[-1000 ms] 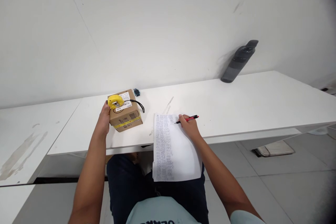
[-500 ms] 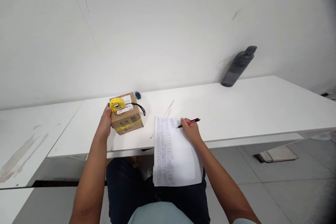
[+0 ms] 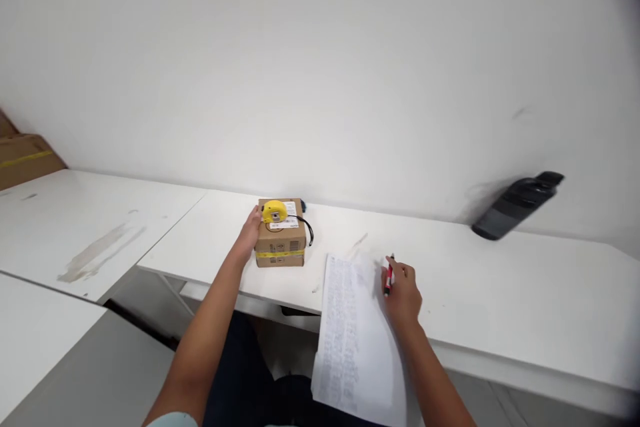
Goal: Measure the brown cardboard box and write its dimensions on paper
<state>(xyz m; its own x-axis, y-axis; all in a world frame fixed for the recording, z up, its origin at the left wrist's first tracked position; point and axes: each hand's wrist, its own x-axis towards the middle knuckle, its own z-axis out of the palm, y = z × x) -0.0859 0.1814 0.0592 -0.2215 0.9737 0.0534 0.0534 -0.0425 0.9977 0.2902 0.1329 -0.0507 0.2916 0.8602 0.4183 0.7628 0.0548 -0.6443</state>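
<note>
My left hand [image 3: 250, 232] is pressed to the left side of a small brown cardboard box [image 3: 281, 243] with yellow tape round it; part of its fingers is hidden. On top of the box lies a yellow tape measure [image 3: 275, 211] with a black wrist strap, beside a white label [image 3: 290, 217]. My right hand [image 3: 404, 287] has its fingers closed round a red and black pen [image 3: 389, 277], which now stands nearly upright. Just left of that hand, sheets of paper [image 3: 345, 327] covered with rows of handwriting hang over the table's front edge onto my lap.
A dark bottle [image 3: 517, 205] leans at the back right by the wall. A small dark object [image 3: 303, 205] shows behind the box. More cardboard boxes [image 3: 30, 159] stand at the far left. Several white tables [image 3: 170, 243] adjoin; one has a stain [image 3: 100, 253].
My view has swung left and up, bringing the far-left boxes into sight. The pen has turned in my right hand, and its tip has left the writing. My left hand stays at the box.
</note>
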